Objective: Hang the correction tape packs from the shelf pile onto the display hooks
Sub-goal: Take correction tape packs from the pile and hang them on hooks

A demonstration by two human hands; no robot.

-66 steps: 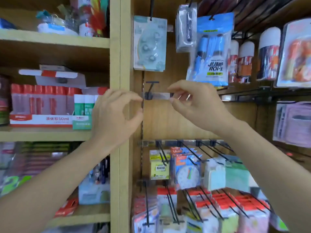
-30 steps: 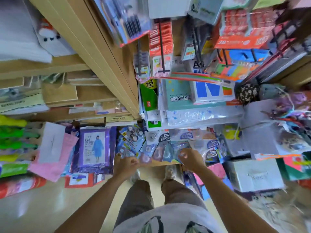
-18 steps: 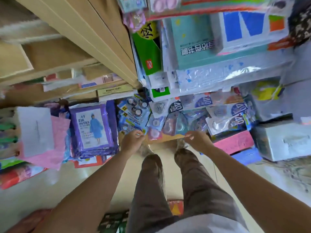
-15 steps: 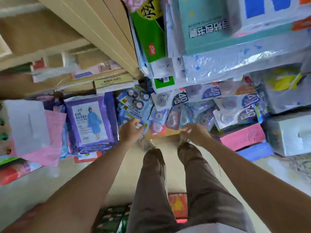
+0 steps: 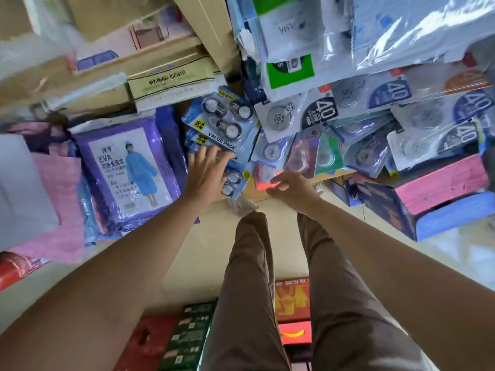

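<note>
A pile of correction tape packs lies on a low shelf below me. Blue "VALUE PACK" cards [image 5: 223,121] sit on its left, white and blue "40" cards [image 5: 297,116] spread to the right, and small purple and green packs [image 5: 305,153] lie in front. My left hand [image 5: 207,170] rests with straight, spread fingers on the lower blue value pack. My right hand [image 5: 290,184] hovers at the shelf edge beside a red-tinted pack [image 5: 263,172], fingers loosely bent, holding nothing. No display hooks are in view.
A purple raincoat bag [image 5: 128,170] lies left of the pile, with pink paper [image 5: 61,207] further left. Boxes [image 5: 171,84] are stacked behind. A pink and blue box [image 5: 442,194] juts out at the right. My legs and boxes on the floor [image 5: 187,341] are below.
I have turned from the hook wall down to the low shelf pile. My left hand has opened flat onto the blue value pack; my right hand has stayed at the shelf edge.
</note>
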